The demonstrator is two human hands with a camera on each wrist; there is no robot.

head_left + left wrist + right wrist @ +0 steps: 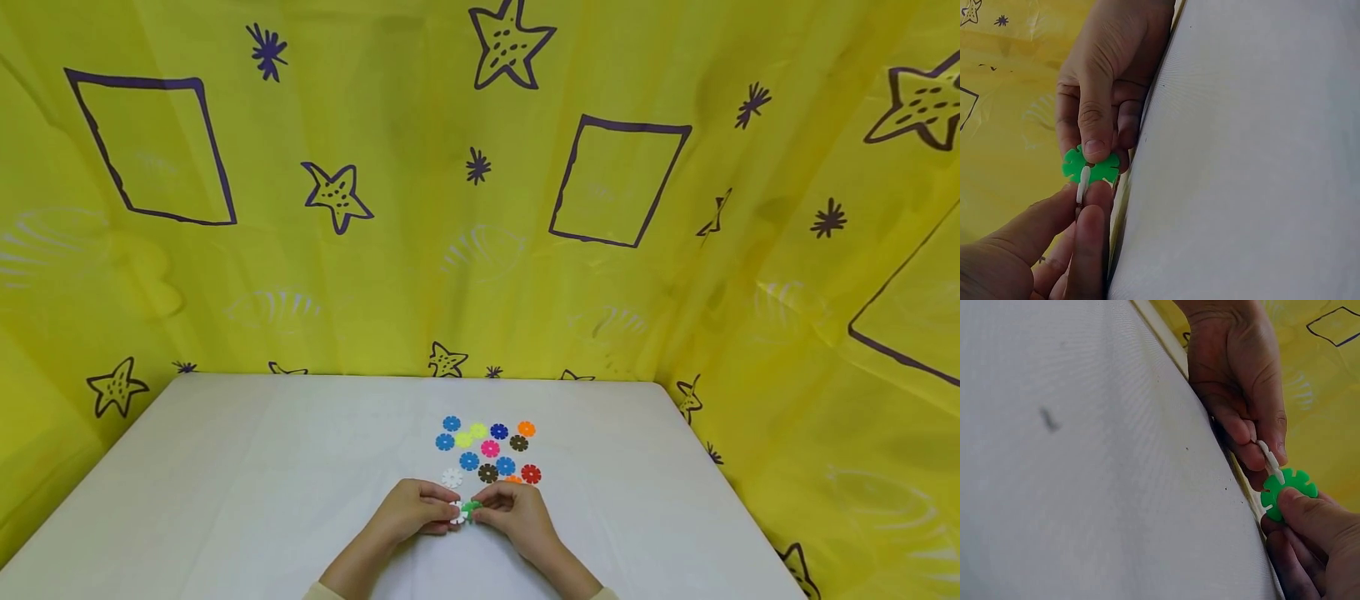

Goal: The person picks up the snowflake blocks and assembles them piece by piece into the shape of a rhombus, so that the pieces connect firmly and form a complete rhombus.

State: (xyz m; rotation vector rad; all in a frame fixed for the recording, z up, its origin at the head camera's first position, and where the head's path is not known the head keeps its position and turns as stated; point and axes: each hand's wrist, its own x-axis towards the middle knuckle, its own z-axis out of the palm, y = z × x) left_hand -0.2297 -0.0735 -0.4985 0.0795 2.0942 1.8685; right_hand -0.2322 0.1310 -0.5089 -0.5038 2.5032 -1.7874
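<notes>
My left hand pinches a white notched disc between thumb and fingers. A green notched disc is gripped by my right hand, with the thumb lying on its face. In the left wrist view the white disc stands edge-on against the green one, the two crossing at about a right angle. They meet at the green disc's edge in the right wrist view; how deep the slots engage I cannot tell. Fingers cover much of the white disc. Both hands are low over the table, close together.
Loose notched discs lie just beyond my hands on the white table: a white one, a pink one, a red one, and several others in blue, yellow, brown and orange. A yellow patterned curtain encloses the table's back and sides.
</notes>
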